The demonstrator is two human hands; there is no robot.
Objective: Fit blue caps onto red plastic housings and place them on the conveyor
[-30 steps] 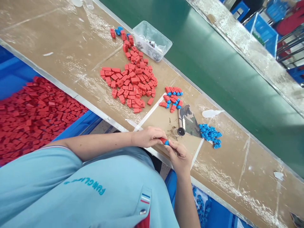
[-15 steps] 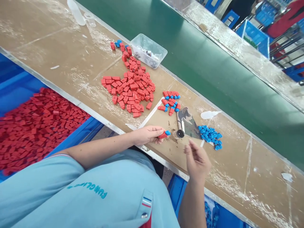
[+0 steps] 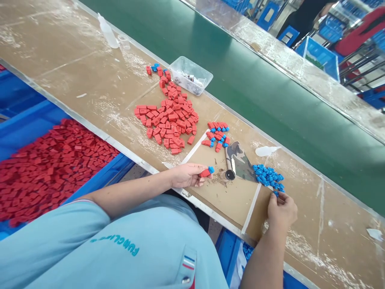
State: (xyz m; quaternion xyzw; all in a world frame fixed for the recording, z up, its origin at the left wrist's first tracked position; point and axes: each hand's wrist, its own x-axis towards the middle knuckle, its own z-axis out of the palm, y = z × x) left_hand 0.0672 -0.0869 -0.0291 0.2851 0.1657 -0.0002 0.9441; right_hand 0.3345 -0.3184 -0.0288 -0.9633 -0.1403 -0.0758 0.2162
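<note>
Left hand [image 3: 187,175]: rests at the near edge of the worktop [image 3: 75,76], fingers [image 3: 197,173] pinched on a red piece with a blue cap [image 3: 207,172]; the blue end points toward 2 o'clock.
Right hand [image 3: 281,208]: lies on the worktop at 4 o'clock from the left hand, well apart from it; fingertips [image 3: 279,194] curled narrow, at the near edge of the heap of blue caps [image 3: 267,176]. Whether they grip a cap I cannot tell.
Heap of blue caps: loose on the worktop, at 3 o'clock from the left hand.
Small roller [image 3: 230,165]: a short metal tube with a dark round end, between the capped piece and the blue caps, lying on a camouflage cloth [image 3: 240,160].
Finished pieces [image 3: 217,134]: a small cluster of red pieces with blue caps, at 12 o'clock from the roller.
Pile of red pieces [image 3: 168,120]: spread at 11 o'clock from the left hand, uncapped.
Clear tub [image 3: 190,75]: at 1 o'clock from the red pile, beside the green belt [image 3: 270,92], with small metal bits inside.
Blue crate [image 3: 99,176]: below the worktop's near edge at 9 o'clock, full of more red pieces [image 3: 51,160].
Squeeze bottle [image 3: 107,31]: lies on its side at the far end of the worktop.
</note>
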